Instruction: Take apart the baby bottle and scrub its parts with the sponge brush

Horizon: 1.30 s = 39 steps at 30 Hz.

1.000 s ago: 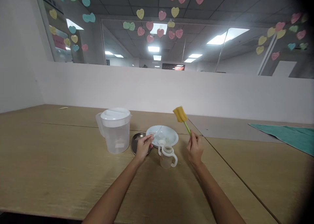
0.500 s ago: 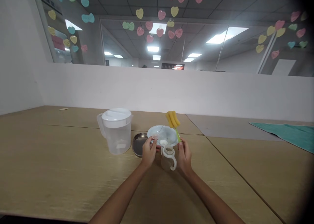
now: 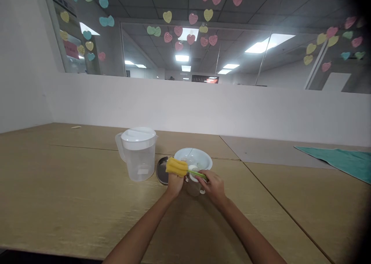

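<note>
My right hand (image 3: pixel 215 187) is closed on the thin green handle of a sponge brush (image 3: pixel 176 166). Its yellow head points left and lies across the top of my left hand (image 3: pixel 175 186). The sponge covers most of my left fingers; part of a small clear round disc (image 3: pixel 184 160) shows just beyond them, at the fingertips. Between my hands stands a small see-through cup (image 3: pixel 193 188) with a white rim and handle, its top partly hidden by the brush handle and right fingers. Behind the cup is a white bowl (image 3: pixel 207 158).
A shallow metal dish (image 3: pixel 161 171) sits left of my left hand, partly covered by it. Farther left stands a lidded clear plastic pitcher (image 3: pixel 140 159). A teal cloth (image 3: pixel 344 159) lies at the far right, and a white wall (image 3: pixel 185 105) rises behind the table.
The brush has swung from upright on the right to nearly level, its yellow head now over my left hand. My right hand has turned inward above the cup.
</note>
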Motion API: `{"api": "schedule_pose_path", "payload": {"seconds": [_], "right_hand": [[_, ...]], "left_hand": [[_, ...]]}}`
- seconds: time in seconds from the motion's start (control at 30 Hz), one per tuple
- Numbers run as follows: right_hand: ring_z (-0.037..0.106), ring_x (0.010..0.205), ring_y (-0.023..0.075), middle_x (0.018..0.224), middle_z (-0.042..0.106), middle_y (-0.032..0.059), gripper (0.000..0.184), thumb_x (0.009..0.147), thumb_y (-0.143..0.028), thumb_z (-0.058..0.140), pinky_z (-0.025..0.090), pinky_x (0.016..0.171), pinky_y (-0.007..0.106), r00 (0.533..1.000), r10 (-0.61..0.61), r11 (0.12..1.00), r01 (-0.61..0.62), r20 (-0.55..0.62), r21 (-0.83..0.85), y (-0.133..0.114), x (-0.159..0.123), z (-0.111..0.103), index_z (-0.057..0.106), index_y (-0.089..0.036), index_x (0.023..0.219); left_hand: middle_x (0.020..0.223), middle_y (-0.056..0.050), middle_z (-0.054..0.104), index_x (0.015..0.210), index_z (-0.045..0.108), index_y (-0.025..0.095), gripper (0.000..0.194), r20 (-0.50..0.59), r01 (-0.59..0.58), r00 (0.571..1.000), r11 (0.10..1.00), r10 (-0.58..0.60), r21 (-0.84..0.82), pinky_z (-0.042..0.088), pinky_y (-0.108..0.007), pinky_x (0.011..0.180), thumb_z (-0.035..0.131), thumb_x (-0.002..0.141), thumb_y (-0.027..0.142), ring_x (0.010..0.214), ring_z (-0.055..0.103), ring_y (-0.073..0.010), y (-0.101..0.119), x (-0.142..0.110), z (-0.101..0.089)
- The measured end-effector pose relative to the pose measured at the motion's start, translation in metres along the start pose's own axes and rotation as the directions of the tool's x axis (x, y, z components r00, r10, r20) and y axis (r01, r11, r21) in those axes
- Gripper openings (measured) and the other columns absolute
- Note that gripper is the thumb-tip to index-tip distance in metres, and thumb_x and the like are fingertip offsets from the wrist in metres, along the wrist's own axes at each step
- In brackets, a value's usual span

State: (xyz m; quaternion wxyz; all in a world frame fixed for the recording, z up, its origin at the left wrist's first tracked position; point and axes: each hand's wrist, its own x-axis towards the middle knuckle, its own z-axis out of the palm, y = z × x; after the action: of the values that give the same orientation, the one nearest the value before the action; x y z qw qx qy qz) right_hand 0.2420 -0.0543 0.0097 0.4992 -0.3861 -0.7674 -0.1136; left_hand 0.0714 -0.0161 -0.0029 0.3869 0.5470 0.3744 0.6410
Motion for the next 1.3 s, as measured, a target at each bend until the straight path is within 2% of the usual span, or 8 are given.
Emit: {"api": "schedule_pose_path", "payload": {"seconds": [0.2,0.43,0.53,0.73,0.93,1.03,1.13,1.3], "right_hand": [[0.06,0.07,0.0131,0.077,0.066,0.0045,0.03,0.092,-0.035,0.042,0.044,0.064,0.022,0.995,0.095,0.993,-0.097,0.028,0.072,0.001,0.004,-0.006,0.065,-0.017,0.091],[0.062,0.083,0.0167,0.092,0.067,0.007,0.036,0.089,-0.043,0.043,0.046,0.074,0.025,0.918,0.391,0.902,-0.367,-0.068,0.226,0.001,0.008,-0.011,0.067,-0.016,0.09],[0.061,0.081,0.0174,0.088,0.067,0.0065,0.04,0.087,-0.048,0.044,0.045,0.071,0.026,0.906,0.423,0.894,-0.415,-0.017,0.172,0.007,0.012,-0.015,0.07,-0.017,0.086],[0.055,0.067,0.0149,0.076,0.063,0.0049,0.046,0.085,-0.054,0.041,0.038,0.059,0.024,0.905,0.421,0.901,-0.425,0.066,0.083,0.016,0.018,-0.02,0.072,-0.021,0.09],[0.055,0.073,0.0159,0.078,0.062,0.0051,0.044,0.087,-0.052,0.04,0.038,0.063,0.025,0.906,0.421,0.9,-0.423,-0.043,-0.103,0.026,0.015,-0.017,0.072,-0.023,0.094],[0.055,0.074,0.0165,0.076,0.06,0.0064,0.045,0.089,-0.051,0.038,0.039,0.065,0.027,0.942,0.327,0.923,-0.336,-0.079,-0.186,0.03,0.013,-0.014,0.072,-0.021,0.094],[0.053,0.074,0.0166,0.078,0.059,0.007,0.042,0.09,-0.048,0.038,0.04,0.065,0.027,0.98,0.195,0.953,-0.198,-0.038,-0.229,0.033,0.012,-0.01,0.072,-0.022,0.094],[0.05,0.076,0.0176,0.081,0.059,0.007,0.036,0.091,-0.044,0.04,0.041,0.067,0.029,0.992,0.126,0.97,-0.125,-0.009,-0.209,0.038,0.011,-0.006,0.071,-0.025,0.096]], "left_hand": [[0.059,-0.001,0.058,0.077,0.064,0.015,0.024,-0.027,-0.038,0.999,0.972,0.045,0.231,0.041,-0.024,0.053,0.057,0.076,0.037,0.055,0.054,-0.0143,0.005,-0.002,-0.004],[0.081,-0.006,0.067,0.092,0.064,0.016,0.034,-0.006,-0.062,0.998,0.981,0.064,0.184,0.043,-0.02,0.05,0.053,0.079,0.045,0.063,0.057,-0.0139,0.021,0.002,-0.006],[0.084,-0.007,0.067,0.095,0.064,0.015,0.038,-0.027,-0.069,0.997,0.983,0.075,0.168,0.043,-0.02,0.049,0.055,0.077,0.046,0.061,0.055,-0.0131,0.021,0.006,-0.008],[0.078,-0.006,0.068,0.097,0.068,0.014,0.04,-0.08,-0.099,0.99,0.979,0.115,0.178,0.044,-0.021,0.051,0.058,0.075,0.046,0.058,0.054,-0.0124,0.022,0.01,-0.013],[0.076,-0.005,0.068,0.095,0.069,0.014,0.037,-0.083,-0.108,0.988,0.972,0.128,0.209,0.045,-0.022,0.053,0.058,0.075,0.043,0.056,0.054,-0.0117,0.027,0.01,-0.014],[0.072,-0.005,0.067,0.092,0.069,0.015,0.036,-0.09,-0.095,0.99,0.98,0.112,0.176,0.045,-0.022,0.054,0.059,0.074,0.043,0.06,0.057,-0.0137,0.031,0.009,-0.014],[0.069,-0.003,0.066,0.09,0.07,0.016,0.034,-0.124,-0.096,0.985,0.979,0.119,0.181,0.045,-0.022,0.055,0.06,0.073,0.043,0.06,0.057,-0.0137,0.033,0.011,-0.016],[0.088,-0.005,0.066,0.086,0.071,0.019,0.027,-0.156,-0.176,0.964,0.957,0.215,0.229,0.045,-0.021,0.061,0.063,0.072,0.04,0.071,0.057,-0.0144,0.03,0.014,-0.02]]}}
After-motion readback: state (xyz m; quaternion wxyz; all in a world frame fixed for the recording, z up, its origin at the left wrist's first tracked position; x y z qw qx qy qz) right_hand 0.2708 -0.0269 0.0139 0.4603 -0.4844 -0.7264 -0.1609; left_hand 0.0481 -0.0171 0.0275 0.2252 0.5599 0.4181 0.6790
